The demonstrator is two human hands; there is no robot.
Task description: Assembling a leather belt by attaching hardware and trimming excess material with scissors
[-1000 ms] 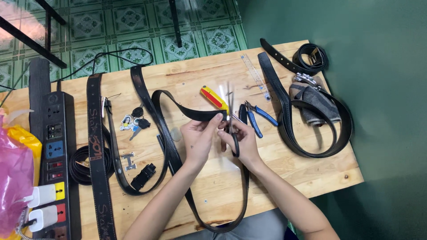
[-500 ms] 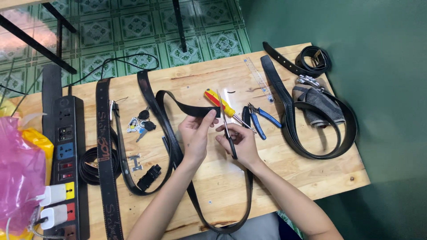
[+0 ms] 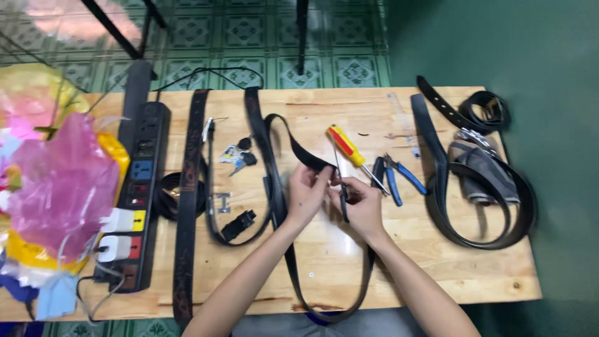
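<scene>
Head view: we see the left hand and right hand close together above the wooden surface, both pinching the end of a black belt, apparently to steady it; its loop hangs over the near edge. A screwdriver and pliers lie just beyond the right hand; bare wood remains nearer us.
</scene>
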